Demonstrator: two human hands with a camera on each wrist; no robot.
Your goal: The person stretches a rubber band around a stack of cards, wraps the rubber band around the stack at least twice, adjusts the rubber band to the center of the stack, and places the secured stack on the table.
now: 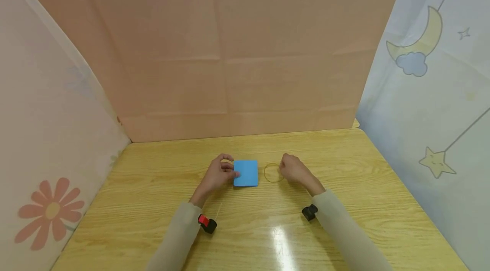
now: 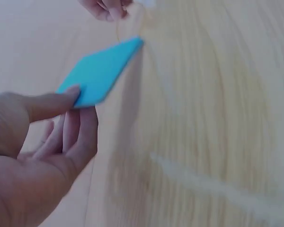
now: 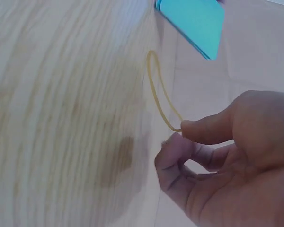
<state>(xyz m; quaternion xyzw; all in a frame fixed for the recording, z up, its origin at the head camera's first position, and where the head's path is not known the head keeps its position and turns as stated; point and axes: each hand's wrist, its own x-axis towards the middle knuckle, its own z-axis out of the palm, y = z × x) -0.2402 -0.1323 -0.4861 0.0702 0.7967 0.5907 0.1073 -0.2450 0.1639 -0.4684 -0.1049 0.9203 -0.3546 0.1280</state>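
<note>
1. At the far left, a pale cloth wall (image 1: 49,113) is rising beside the desk (image 1: 153,181), and a red flower (image 1: 52,211) is showing on it.
2. Next, a light sleeve (image 1: 174,237) is reaching in over the desk, and a black-and-red device (image 1: 207,223) is sitting at its wrist.
3. Beyond that cuff, the left hand (image 1: 217,173) is pinching a blue square (image 1: 246,174) by its left side. Its grip is narrow: the thumb is lying on the upper face, and fingers are supporting the underside.
4. Near the middle, the blue square is extending from that grip toward the right hand (image 1: 295,169); the right wrist view is showing layers along its edge.
5. Just right of the square and apart from it, a thin yellow band (image 3: 154,94) is forming a loop.
6. At the loop's right end, the right hand is holding the band, its grip pinching between thumb and bent forefinger.
7. Farther right, another light sleeve (image 1: 350,230) is stretching in, with a black device (image 1: 309,212) sitting at its wrist.
8. Along the right edge, a patterned cloth wall (image 1: 428,113) is displaying a crescent moon (image 1: 432,32) and a star (image 1: 437,162).
</note>
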